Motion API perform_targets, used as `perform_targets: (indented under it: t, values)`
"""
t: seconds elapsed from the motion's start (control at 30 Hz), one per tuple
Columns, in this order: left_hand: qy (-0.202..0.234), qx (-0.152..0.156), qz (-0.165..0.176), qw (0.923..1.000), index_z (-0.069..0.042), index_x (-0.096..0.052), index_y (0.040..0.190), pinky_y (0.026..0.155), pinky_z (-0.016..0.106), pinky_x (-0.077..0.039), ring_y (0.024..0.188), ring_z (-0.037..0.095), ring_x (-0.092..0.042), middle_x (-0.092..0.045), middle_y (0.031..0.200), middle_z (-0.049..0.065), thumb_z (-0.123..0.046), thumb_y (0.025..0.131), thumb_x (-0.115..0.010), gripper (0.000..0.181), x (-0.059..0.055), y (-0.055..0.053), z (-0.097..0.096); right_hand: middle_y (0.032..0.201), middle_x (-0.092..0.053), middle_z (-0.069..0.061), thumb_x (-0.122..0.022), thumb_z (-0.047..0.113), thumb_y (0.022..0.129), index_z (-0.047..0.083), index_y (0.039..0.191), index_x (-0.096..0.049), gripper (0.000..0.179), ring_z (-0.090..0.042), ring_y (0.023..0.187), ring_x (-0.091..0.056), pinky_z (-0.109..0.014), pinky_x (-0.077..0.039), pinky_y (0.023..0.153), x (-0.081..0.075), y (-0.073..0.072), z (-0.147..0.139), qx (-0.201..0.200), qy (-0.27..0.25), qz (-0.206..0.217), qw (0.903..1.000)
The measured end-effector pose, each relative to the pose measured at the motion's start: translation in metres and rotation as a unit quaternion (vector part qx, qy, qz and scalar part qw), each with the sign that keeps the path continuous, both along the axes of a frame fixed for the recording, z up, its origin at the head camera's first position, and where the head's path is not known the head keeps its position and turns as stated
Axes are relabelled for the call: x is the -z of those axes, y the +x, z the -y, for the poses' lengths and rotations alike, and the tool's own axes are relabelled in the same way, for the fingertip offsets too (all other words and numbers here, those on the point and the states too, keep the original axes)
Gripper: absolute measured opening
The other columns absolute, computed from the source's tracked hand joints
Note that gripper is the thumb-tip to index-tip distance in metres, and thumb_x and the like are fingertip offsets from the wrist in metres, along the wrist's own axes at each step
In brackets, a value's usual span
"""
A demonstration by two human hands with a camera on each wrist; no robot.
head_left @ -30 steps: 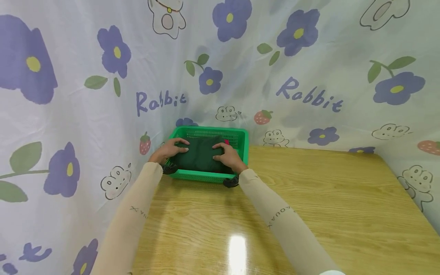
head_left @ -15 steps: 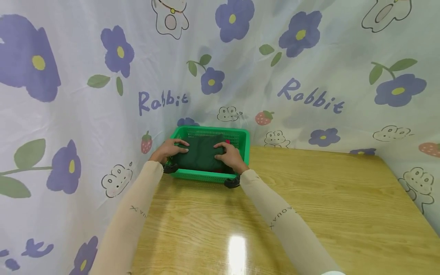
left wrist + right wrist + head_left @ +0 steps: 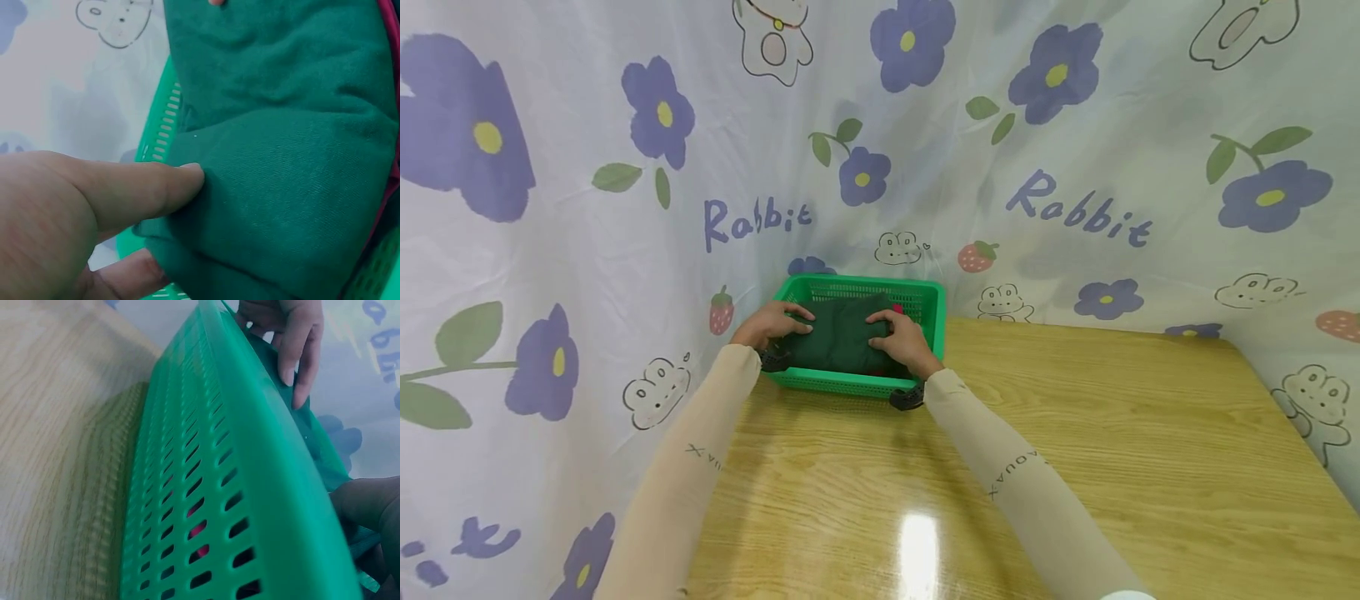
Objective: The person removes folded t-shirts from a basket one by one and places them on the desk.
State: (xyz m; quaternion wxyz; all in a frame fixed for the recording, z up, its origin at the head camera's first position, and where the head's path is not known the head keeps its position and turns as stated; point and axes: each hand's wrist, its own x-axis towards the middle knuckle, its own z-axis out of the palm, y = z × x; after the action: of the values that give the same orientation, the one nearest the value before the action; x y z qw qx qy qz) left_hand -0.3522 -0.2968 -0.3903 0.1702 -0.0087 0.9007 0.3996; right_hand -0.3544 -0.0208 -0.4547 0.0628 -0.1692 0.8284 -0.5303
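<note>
A folded dark green cloth [image 3: 844, 337] lies in a green plastic basket [image 3: 842, 382] against the back curtain, its far edge a little raised. My left hand [image 3: 769, 323] holds its left end; in the left wrist view one digit presses on the top of the fabric [image 3: 281, 162] and another goes under its edge. At the right end, my right hand [image 3: 906, 342] grips the cloth over the basket's front rim, its digits partly hidden in the right wrist view. Magenta fabric [image 3: 392, 37] shows along one side of the green cloth.
The basket stands on a wood-grain table [image 3: 1075, 433], at its back left corner. A white curtain [image 3: 947, 167] printed with flowers and rabbits rises behind and to the left. Something pinkish-red [image 3: 198, 530] shows through the basket's slots.
The head view has shifted slightly. My left wrist has moved a touch to the right, while the cloth, basket and right hand stay almost where they were.
</note>
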Motion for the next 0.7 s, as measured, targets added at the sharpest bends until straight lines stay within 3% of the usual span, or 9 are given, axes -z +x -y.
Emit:
perform_targets:
  t: [0.1, 0.17, 0.33, 0.4, 0.47, 0.57, 0.7]
  values:
    - [0.022, -0.005, 0.023, 0.9995, -0.003, -0.053, 0.147, 0.105, 0.059, -0.042, 0.141, 0.048, -0.034, -0.009, 0.169, 0.023, -0.016, 0.105, -0.062, 0.045, -0.0013, -0.0005, -0.0002, 0.115, -0.058, -0.011, -0.074, 0.008, 0.096, 0.014, 0.134, -0.067, 0.039, -0.026, 0.09, -0.048, -0.034, -0.047, 0.071, -0.001, 0.0011, -0.0002, -0.003, -0.006, 0.0, 1.0]
    - [0.023, -0.006, 0.032, 0.9992, -0.004, -0.05, 0.149, 0.09, 0.048, -0.048, 0.109, 0.039, -0.053, -0.015, 0.167, 0.024, -0.019, 0.104, -0.063, 0.049, -0.0015, -0.0009, -0.0009, 0.114, -0.058, -0.01, -0.074, 0.009, 0.096, 0.014, 0.134, -0.066, 0.039, -0.025, 0.088, -0.048, -0.034, -0.046, 0.071, -0.001, 0.0016, -0.0001, -0.004, -0.007, 0.001, 1.0]
    - [0.001, 0.001, 0.043, 0.9991, -0.007, -0.043, 0.154, 0.078, 0.039, -0.041, 0.094, 0.028, -0.047, -0.018, 0.165, 0.025, -0.024, 0.104, -0.064, 0.056, -0.0026, 0.0001, -0.0055, 0.111, -0.056, -0.01, -0.073, 0.01, 0.097, 0.014, 0.135, -0.066, 0.039, -0.024, 0.084, -0.046, -0.034, -0.044, 0.069, -0.0011, 0.003, 0.0002, -0.006, -0.005, 0.001, 1.0]
    - [-0.009, 0.007, 0.047, 0.9989, -0.007, -0.041, 0.155, 0.082, 0.04, -0.041, 0.106, 0.03, -0.046, -0.017, 0.166, 0.025, -0.025, 0.104, -0.064, 0.059, -0.004, 0.0016, -0.0073, 0.11, -0.056, -0.01, -0.073, 0.009, 0.097, 0.014, 0.135, -0.066, 0.038, -0.023, 0.083, -0.046, -0.033, -0.044, 0.068, -0.002, 0.0043, 0.0003, -0.008, -0.006, -0.001, 1.0]
    - [-0.016, 0.011, 0.049, 0.9986, -0.007, -0.04, 0.156, 0.076, 0.038, -0.04, 0.091, 0.026, -0.046, -0.02, 0.164, 0.026, -0.024, 0.104, -0.064, 0.059, -0.0054, 0.0028, -0.0082, 0.108, -0.056, -0.011, -0.072, 0.008, 0.097, 0.013, 0.135, -0.066, 0.038, -0.023, 0.08, -0.045, -0.033, -0.043, 0.067, -0.0028, 0.0057, 0.0001, -0.01, -0.008, -0.002, 0.9999]
    - [-0.016, 0.011, 0.049, 0.9986, -0.008, -0.041, 0.155, 0.065, 0.035, -0.035, 0.067, 0.019, -0.033, -0.023, 0.162, 0.025, -0.024, 0.104, -0.064, 0.058, -0.0058, 0.0033, -0.0075, 0.108, -0.056, -0.011, -0.072, 0.007, 0.097, 0.013, 0.134, -0.066, 0.038, -0.023, 0.081, -0.045, -0.033, -0.043, 0.068, -0.0045, 0.0076, -0.0005, -0.009, -0.01, -0.003, 0.9999]
    - [0.008, 0.008, 0.049, 0.9987, -0.007, -0.044, 0.153, 0.06, 0.034, -0.029, 0.058, 0.014, -0.02, -0.021, 0.164, 0.025, -0.021, 0.104, -0.065, 0.055, -0.0049, 0.0032, -0.0049, 0.114, -0.057, -0.011, -0.073, 0.006, 0.097, 0.012, 0.134, -0.066, 0.038, -0.024, 0.086, -0.047, -0.033, -0.045, 0.07, -0.0054, 0.0084, -0.001, -0.007, -0.01, -0.003, 0.9999]
